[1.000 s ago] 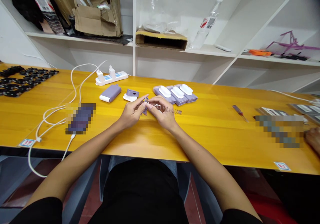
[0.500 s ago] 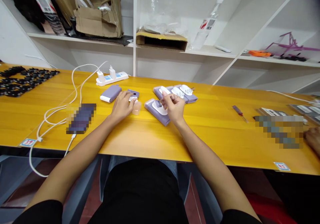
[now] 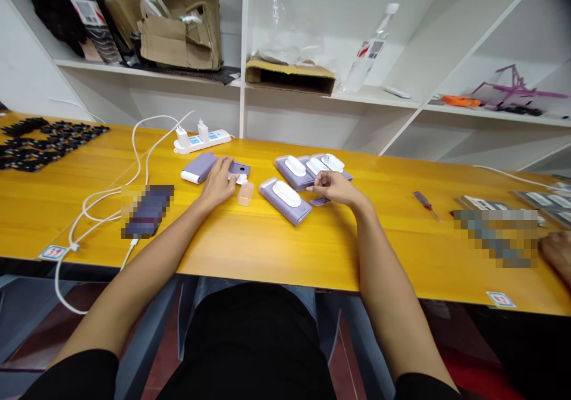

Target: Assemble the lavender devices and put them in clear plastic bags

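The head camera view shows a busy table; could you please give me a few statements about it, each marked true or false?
1. A small translucent piece lies between the left hand and the nearest purple device. True.
2. The two hands are clasped together. False: the left hand and the right hand are apart.
3. Two white plugs stand in the power strip. True.
4. The screwdriver lies to the left of the power strip. False: it lies further right than the right hand.
5. The nearest purple device has a white oval part on it. True.
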`<control>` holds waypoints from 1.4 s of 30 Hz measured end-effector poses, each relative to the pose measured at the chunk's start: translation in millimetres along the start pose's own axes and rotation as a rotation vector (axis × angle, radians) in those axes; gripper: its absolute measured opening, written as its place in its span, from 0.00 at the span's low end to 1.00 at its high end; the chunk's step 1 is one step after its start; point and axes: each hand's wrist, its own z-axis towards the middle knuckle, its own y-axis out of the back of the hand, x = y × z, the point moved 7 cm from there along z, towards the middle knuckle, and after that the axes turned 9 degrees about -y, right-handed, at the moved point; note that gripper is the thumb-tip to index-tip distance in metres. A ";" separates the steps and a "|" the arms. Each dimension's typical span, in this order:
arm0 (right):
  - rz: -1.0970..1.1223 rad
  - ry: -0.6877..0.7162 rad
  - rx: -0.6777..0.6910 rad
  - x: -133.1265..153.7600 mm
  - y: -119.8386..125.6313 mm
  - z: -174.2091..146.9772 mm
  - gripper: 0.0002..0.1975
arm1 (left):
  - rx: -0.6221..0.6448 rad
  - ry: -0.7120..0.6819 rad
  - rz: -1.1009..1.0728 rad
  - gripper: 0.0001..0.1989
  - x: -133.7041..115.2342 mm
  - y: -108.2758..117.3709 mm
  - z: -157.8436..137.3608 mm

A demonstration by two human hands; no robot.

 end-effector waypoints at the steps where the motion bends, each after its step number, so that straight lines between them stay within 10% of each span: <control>1: -0.017 -0.038 0.059 -4.8 -1.2 0.0 0.25 | 0.010 0.002 -0.015 0.27 0.6 -2.5 0.4; 17: 0.044 -0.114 0.299 -13.6 -1.5 -9.6 0.24 | -0.132 0.132 -0.109 0.09 10.4 1.4 6.3; 27: 0.325 0.157 -0.298 35.2 18.0 -19.3 0.28 | -0.444 0.361 -0.572 0.21 8.1 10.6 5.1; 33: 0.499 0.311 0.087 78.2 -59.1 -36.7 0.29 | -0.320 0.612 -1.321 0.15 -20.7 -8.0 3.8; 42: 0.616 0.194 0.539 94.9 -124.0 -61.2 0.30 | -0.173 0.542 -1.447 0.14 -60.0 -8.9 -0.2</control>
